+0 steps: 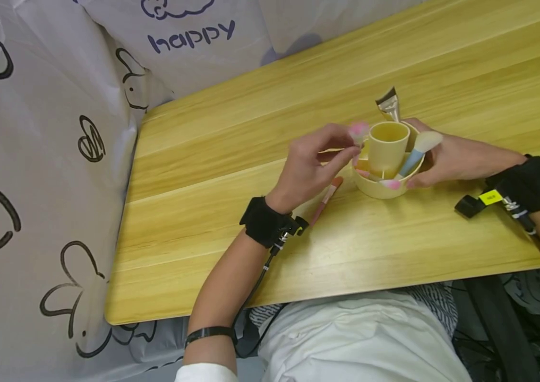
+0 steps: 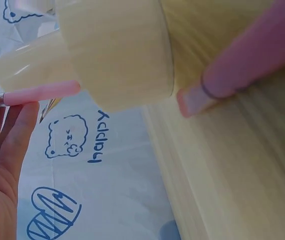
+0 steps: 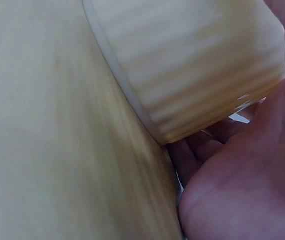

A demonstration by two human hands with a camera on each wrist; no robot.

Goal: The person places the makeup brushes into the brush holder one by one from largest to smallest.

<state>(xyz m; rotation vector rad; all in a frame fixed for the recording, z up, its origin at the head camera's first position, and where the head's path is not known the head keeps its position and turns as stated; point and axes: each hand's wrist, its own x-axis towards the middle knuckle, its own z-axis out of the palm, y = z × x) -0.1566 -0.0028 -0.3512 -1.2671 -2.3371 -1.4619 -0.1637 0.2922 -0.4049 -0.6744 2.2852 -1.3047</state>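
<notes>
My left hand (image 1: 309,165) pinches a makeup brush (image 2: 42,93) near its metal collar. The brush has a pink handle, and its pink-and-white bristles (image 1: 359,129) stand above the fingertips, close to the left side of a cream round holder (image 1: 378,190). My right hand (image 1: 446,159) rests around the holder's right side, its fingers curving behind the ribbed wall (image 3: 197,65). A taller cream cup (image 1: 388,151) rises from the middle of the holder. Beside the cup lean a blue-handled brush (image 1: 411,161) with pale bristles and a brush with pink-tipped bristles (image 1: 391,184).
Another pink-handled brush (image 1: 326,201) lies on the wooden table (image 1: 212,228), left of the holder. A flat wide brush (image 1: 389,103) sticks up behind the cup. White sheeting (image 1: 59,159) with drawings hangs along the left and back edges.
</notes>
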